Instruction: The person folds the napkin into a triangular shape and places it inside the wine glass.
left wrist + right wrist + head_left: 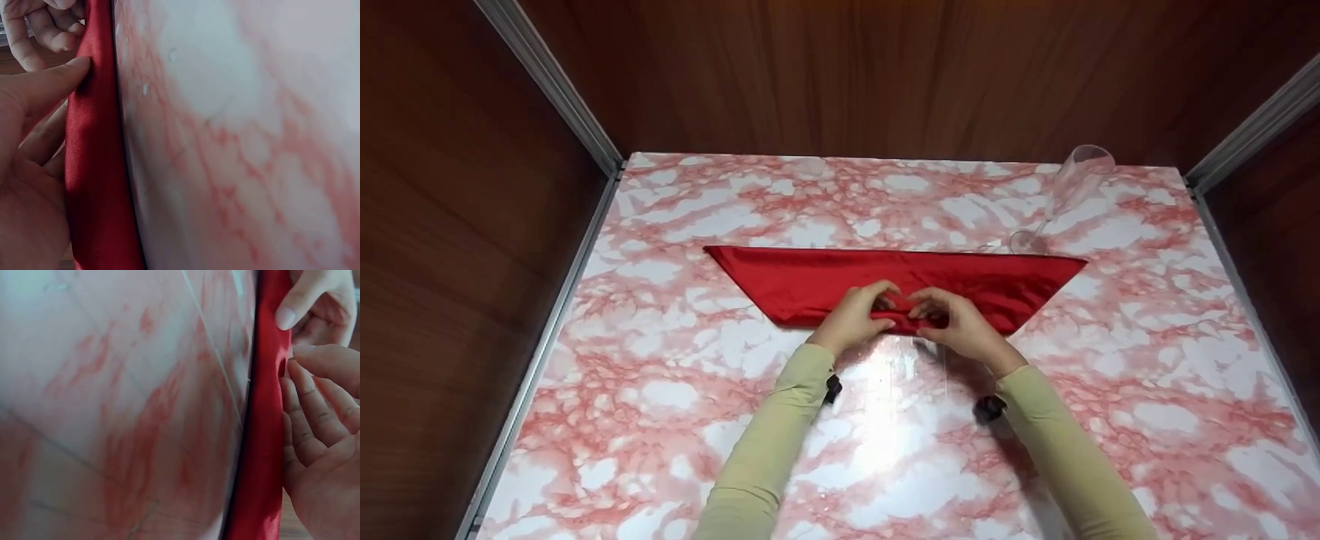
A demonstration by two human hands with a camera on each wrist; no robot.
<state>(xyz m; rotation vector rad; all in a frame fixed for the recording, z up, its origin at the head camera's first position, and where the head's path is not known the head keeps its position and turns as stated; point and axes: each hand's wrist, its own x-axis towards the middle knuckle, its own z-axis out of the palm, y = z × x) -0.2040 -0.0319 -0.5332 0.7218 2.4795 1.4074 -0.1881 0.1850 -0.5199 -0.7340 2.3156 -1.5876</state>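
Note:
A red satin cloth (810, 277), folded into a long trapezoid with its wider side at the back, lies across the middle of the table. Both hands meet at the centre of its near edge. My left hand (851, 315) pinches the narrow fold there, thumb in front and fingers behind, as the left wrist view shows. Close beside it, my right hand (960, 322) holds the same fold between thumb and curled fingers. In the right wrist view the red fold (264, 410) dips slightly where the two hands come together.
A clear stemmed glass (1072, 187) stands behind the cloth at the right, its foot close to the cloth's back edge. The table (660, 450) has a pink and white marbled top. Brown wood panels (847, 82) enclose it at the back and both sides.

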